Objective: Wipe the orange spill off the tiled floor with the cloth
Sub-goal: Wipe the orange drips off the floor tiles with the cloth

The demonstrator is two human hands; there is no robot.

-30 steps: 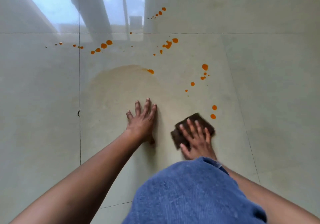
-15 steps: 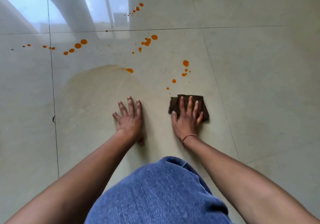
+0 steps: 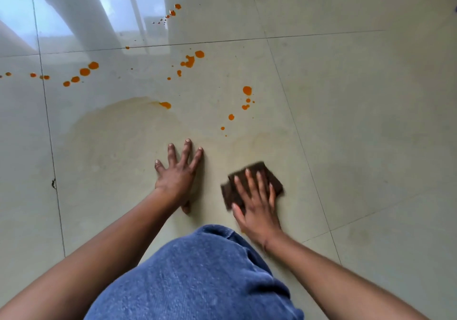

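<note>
My right hand (image 3: 257, 203) lies flat with fingers spread, pressing a dark brown folded cloth (image 3: 269, 172) onto the pale tiled floor (image 3: 358, 121). My left hand (image 3: 179, 171) is planted palm-down on the floor to the left of the cloth, holding nothing. Orange drops (image 3: 247, 90) dot the tile beyond the cloth, with more orange drops (image 3: 190, 61) farther out and a trail of orange drops (image 3: 85, 71) at the left. A pale orange smear (image 3: 118, 131) covers the tile ahead of my left hand, with a fainter one just beyond the cloth.
My knee in blue denim (image 3: 197, 275) fills the bottom centre. Dark grout lines (image 3: 49, 134) cross the floor, one with a small chip (image 3: 53, 183). Window light reflects off the glossy tiles at the top left (image 3: 103, 5).
My right hand has pulled the cloth back toward me and to the right from its forward reach; the two drops near it are wiped away, leaving a faint smear. My left hand stays planted.
</note>
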